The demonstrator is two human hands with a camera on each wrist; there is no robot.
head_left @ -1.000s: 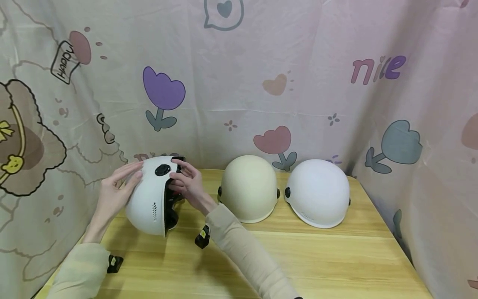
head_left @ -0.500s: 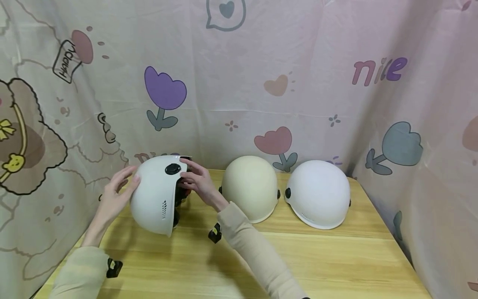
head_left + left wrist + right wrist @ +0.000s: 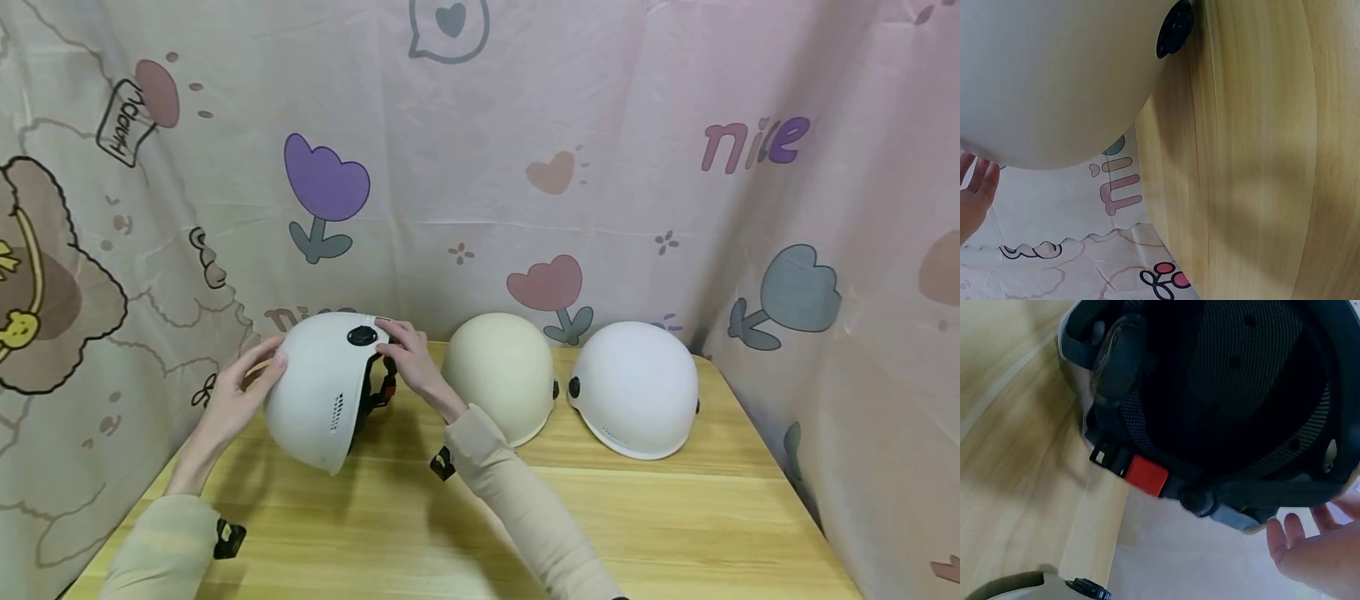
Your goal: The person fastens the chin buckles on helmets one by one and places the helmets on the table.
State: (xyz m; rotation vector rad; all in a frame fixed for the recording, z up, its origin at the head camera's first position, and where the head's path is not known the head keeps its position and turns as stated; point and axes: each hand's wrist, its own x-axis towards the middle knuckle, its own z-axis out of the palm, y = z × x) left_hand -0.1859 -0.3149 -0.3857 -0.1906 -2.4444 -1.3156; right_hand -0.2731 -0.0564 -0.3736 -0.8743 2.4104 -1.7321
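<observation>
A white helmet [image 3: 311, 392] is held tilted at the left of the table, its opening facing right. My left hand [image 3: 231, 408] grips the back of its shell, thumb and fingers spread over the curve. At the upper rim, beside a round black fitting [image 3: 362, 336], my right hand [image 3: 414, 360] holds the edge. The right wrist view looks into the dark lining [image 3: 1235, 369], with a red buckle piece [image 3: 1146, 475] on the black strap. In the left wrist view, the smooth shell [image 3: 1041, 75] fills the upper left and hides part of the fingers.
Just right of the held helmet stands a cream helmet [image 3: 498, 375], partly behind my right forearm. Another white helmet [image 3: 636, 387] stands farther right. Both sit dome up near the back edge of the wooden table [image 3: 637, 525]. A patterned curtain [image 3: 465, 167] hangs close behind and at the sides.
The held helmet has shifted slightly right and turned, its lower rim swinging outward and the strap coming into view. My right hand has moved right with it. The other two helmets stay put.
</observation>
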